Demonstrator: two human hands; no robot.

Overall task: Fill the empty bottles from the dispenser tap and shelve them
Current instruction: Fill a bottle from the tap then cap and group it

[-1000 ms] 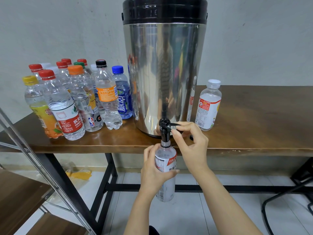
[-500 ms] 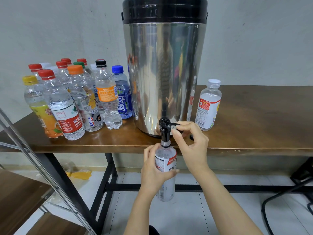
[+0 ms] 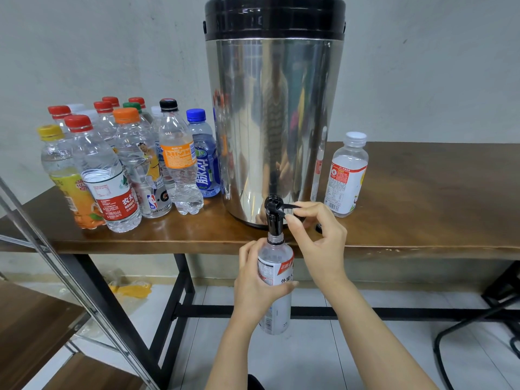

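A tall steel dispenser [image 3: 274,122] with a black lid stands on the wooden table [image 3: 422,209]. Its black tap [image 3: 273,212] juts over the table's front edge. My left hand [image 3: 257,288] grips an uncapped clear bottle [image 3: 277,280] with a red and white label, its mouth right under the tap's spout. My right hand [image 3: 315,235] pinches the tap's lever between thumb and fingers. A capped white-topped bottle [image 3: 347,175] stands on the table to the right of the dispenser.
Several capped bottles [image 3: 123,164] with red, orange, yellow, black and blue caps crowd the table's left part. A wooden shelf with a slanted metal frame [image 3: 56,280] stands at lower left. A black chair base [image 3: 478,322] shows at lower right. Yellow plastic lies on the floor.
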